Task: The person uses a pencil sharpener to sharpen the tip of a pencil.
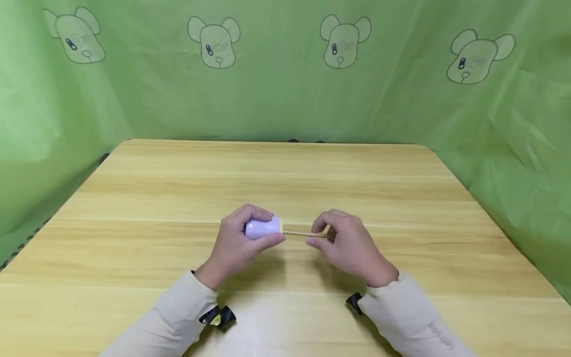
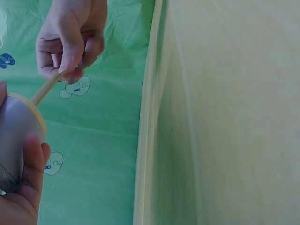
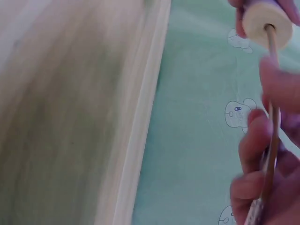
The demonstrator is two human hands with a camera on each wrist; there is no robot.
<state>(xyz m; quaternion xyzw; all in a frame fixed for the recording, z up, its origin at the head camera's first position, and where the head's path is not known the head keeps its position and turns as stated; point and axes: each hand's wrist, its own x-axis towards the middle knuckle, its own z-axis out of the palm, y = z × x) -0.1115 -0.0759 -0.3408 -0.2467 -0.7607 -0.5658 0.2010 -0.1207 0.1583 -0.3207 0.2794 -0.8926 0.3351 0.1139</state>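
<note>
In the head view my left hand (image 1: 241,238) grips a small lavender cylinder (image 1: 264,228) lying on its side, with its cream-coloured end (image 3: 257,24) facing right. A thin wood-coloured stick (image 1: 303,233), pencil-like, runs into a dark hole in the middle of that end, as the right wrist view shows. The inserted tip is hidden. My right hand (image 1: 350,243) pinches the stick between thumb and fingers, a short way from the cylinder. Near its rear the stick turns silvery (image 3: 255,211); blur hides its details. Both hands are held above the table.
The wood-grain table (image 1: 285,183) stretches out beyond and beside both hands. Green cloth (image 1: 281,104) with bear-head drawings hangs behind it and along both sides. Dark wrist devices (image 1: 218,318) sit at the sleeve cuffs.
</note>
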